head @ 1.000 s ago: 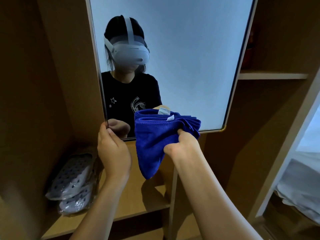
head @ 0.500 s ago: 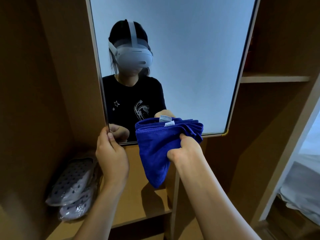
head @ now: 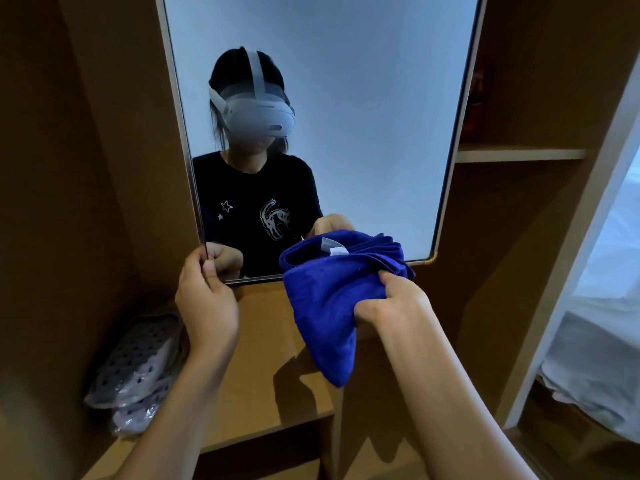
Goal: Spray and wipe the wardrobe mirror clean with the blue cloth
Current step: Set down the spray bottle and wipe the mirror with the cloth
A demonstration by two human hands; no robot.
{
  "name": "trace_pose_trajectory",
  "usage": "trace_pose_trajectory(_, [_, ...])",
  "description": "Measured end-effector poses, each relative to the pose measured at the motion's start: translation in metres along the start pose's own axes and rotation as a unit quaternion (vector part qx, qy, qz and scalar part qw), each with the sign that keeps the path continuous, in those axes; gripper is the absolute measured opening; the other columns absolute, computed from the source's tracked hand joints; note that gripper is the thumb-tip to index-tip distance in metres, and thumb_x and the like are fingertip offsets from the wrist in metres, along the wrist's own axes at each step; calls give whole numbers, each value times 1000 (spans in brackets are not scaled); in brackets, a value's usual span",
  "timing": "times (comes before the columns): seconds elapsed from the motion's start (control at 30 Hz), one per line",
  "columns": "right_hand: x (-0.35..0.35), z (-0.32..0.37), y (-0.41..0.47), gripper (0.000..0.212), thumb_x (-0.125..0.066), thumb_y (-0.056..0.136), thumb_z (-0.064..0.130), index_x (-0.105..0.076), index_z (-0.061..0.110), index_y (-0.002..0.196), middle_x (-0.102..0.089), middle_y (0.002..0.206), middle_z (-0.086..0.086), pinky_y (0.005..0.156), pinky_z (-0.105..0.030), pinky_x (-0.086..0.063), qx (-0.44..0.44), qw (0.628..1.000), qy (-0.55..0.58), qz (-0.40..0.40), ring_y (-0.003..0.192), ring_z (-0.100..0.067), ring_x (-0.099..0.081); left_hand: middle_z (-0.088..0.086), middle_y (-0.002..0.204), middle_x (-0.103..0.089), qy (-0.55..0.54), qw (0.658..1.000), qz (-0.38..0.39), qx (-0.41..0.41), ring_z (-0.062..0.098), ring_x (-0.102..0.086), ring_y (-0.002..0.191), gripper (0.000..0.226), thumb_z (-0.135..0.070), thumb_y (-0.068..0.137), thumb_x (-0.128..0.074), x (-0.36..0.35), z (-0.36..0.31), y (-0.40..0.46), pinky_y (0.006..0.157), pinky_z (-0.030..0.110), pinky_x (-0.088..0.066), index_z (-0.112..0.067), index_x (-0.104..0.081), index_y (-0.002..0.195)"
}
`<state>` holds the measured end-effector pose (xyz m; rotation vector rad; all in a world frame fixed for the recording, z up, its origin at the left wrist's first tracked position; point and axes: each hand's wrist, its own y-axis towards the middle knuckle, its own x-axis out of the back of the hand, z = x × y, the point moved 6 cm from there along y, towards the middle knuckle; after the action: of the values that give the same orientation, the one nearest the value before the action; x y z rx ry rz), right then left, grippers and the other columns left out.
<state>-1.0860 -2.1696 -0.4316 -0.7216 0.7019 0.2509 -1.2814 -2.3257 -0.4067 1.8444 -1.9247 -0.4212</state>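
Since one second ago both hands have shifted only a little — the blue cloth (head: pixel 325 306) sits slightly lower against the mirror (head: pixel 346 116), its top fold touching the glass near the bottom edge. The right hand (head: pixel 391 303) grips the bunched cloth, fingers curled into the fabric, and one corner hangs down over the wooden shelf (head: pixel 263 393). The left hand (head: pixel 207 299) pinches the lower left corner of the mirror frame — thumb in front, fingers behind. At the left on the shelf lie pale perforated slippers (head: pixel 138 368) in a clear bag.
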Motion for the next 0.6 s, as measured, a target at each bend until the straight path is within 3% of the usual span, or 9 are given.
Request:
trace_pose_trajectory(0.13, [18,18,-1,21,-58,84,-3,-55,14,95,-54,80,-3,46,-18,-43,41,999,-32,17,63,-10,-50,13,124,-58,0,1000,3,1,28,-54,115,33,-19,104,-35,1,-3,-3,98,43,-45,-10,-51,131])
trace_pose_trajectory(0.2, [29,35,10,29,-55,89,-2,-50,18,109,-49,85,-1,47,-23,-41,38,998,16,-42,68,-13,-49,12,125,-58,1,1000,1,5,26,-53,116,33,-18,104,-35,2,-4,-5,96,36,-42,-10,-50,132])
trace_pose_trajectory(0.27, [31,46,19,43,-55,88,-5,-47,16,125,-51,91,-5,45,-22,-42,44,996,55,-52,71,-16,-49,11,125,-57,-2,1000,2,7,25,-53,117,33,-18,104,-35,2,-5,-6,95,33,-42,-11,-50,132])
trace_pose_trajectory(0.37, [19,47,33,31,-60,86,0,-55,8,116,-63,109,-16,57,-27,-45,73,996,42,-12,77,-23,-54,9,124,-57,-8,1000,4,9,23,-53,115,31,-17,104,-36,4,-7,-9,92,33,-42,-11,-51,131])
trace_pose_trajectory(0.43, [12,41,44,23,-62,92,17,-56,18,114,-61,117,-8,68,-34,-45,78,996,31,0,79,-25,-53,10,122,-57,-4,1000,4,3,23,-53,112,31,-17,104,-36,5,-9,-12,91,32,-42,-10,-52,129])
trace_pose_trajectory(0.53, [-3,28,56,26,-65,92,30,-62,20,116,-65,115,-5,77,-42,-46,60,998,24,6,79,-26,-55,11,122,-58,8,1000,7,-7,22,-53,112,32,-16,103,-37,8,-10,-14,91,30,-41,-8,-51,130])
trace_pose_trajectory(0.6, [-9,12,58,26,-67,90,29,-63,19,114,-66,109,-6,72,-42,-46,48,998,28,19,81,-27,-58,13,123,-59,16,1000,6,-14,26,-54,114,33,-17,103,-37,9,-9,-14,94,33,-43,-7,-52,131])
